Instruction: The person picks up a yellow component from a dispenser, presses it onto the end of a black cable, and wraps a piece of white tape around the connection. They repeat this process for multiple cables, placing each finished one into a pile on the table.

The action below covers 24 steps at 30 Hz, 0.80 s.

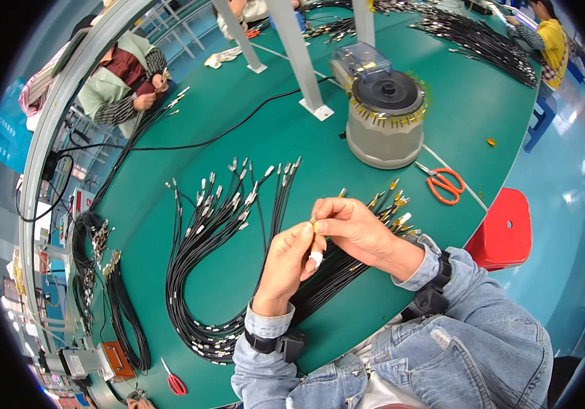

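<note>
My left hand [291,253] and my right hand [355,230] meet above the table, both closed in a pinch. Between their fingertips shows a small gold-coloured piece [313,227]; its exact kind is too small to tell. White wrapping covers one fingertip of the left hand. Under the hands runs a bundle of black cables [333,273], with gold and silver connectors at its far end, right of my right hand. Left of my hands, another cable bundle [182,273] curves in a loop, its silver-tipped ends fanned out and white labels near its bend.
A round grey dispenser [384,136] with yellow strips round its rim stands ahead on the green table [238,136]. Orange-handled scissors [445,187] lie right, red scissors [175,383] lower left. Metal posts [299,61] rise ahead. A red stool [507,228] stands right. Other people sit across.
</note>
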### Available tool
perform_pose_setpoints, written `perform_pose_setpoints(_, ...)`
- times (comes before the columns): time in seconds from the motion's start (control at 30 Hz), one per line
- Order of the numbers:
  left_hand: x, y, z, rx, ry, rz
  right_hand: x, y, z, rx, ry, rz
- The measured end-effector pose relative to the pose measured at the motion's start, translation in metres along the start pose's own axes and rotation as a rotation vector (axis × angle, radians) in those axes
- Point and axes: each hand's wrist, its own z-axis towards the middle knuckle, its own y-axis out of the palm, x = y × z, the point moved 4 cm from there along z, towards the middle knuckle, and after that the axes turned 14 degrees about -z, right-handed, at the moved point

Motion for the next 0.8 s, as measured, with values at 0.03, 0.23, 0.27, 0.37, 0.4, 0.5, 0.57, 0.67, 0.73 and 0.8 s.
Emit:
perform_pose_setpoints(0.03, 0.000, 0.002, 0.000, 0.046, 0.008, 0.032, -0.001, -0.001, 0.000, 0.011, -0.009, -0.005)
perform_pose_setpoints(0.23, 0.002, 0.000, 0.000, 0.061, 0.049, 0.120, -0.007, -0.009, -0.004, 0.022, -0.034, -0.103)
perform_pose_setpoints(0.27, -0.001, 0.000, 0.001, 0.050, 0.049, 0.116, -0.010, -0.009, -0.006, 0.034, 0.003, -0.135)
perform_pose_setpoints(0.37, -0.006, -0.005, 0.009, 0.140, 0.155, 0.350, -0.036, -0.017, -0.014, 0.145, -0.028, -0.319)
perform_pose_setpoints(0.4, -0.013, -0.010, 0.010, 0.142, 0.159, 0.347, -0.052, -0.022, -0.018, 0.230, -0.090, -0.463)
perform_pose_setpoints(0.5, -0.027, -0.002, 0.017, 0.031, 0.606, 1.243, -0.117, -0.050, -0.025, 0.383, -0.222, -0.902)
perform_pose_setpoints(0.57, -0.033, 0.004, 0.017, 0.048, 0.546, 1.260, -0.161, -0.076, -0.020, 0.472, -0.319, -1.112)
perform_pose_setpoints(0.67, -0.039, 0.007, 0.012, 0.097, 0.411, 1.297, -0.214, -0.126, 0.013, 0.526, -0.315, -1.348)
perform_pose_setpoints(0.73, -0.043, 0.013, 0.013, -0.006, 0.350, 1.304, -0.239, -0.151, 0.027, 0.606, -0.206, -1.557)
perform_pose_setpoints(0.8, -0.041, 0.015, 0.011, -0.036, 0.316, 1.313, -0.243, -0.168, 0.044, 0.569, -0.112, -1.579)
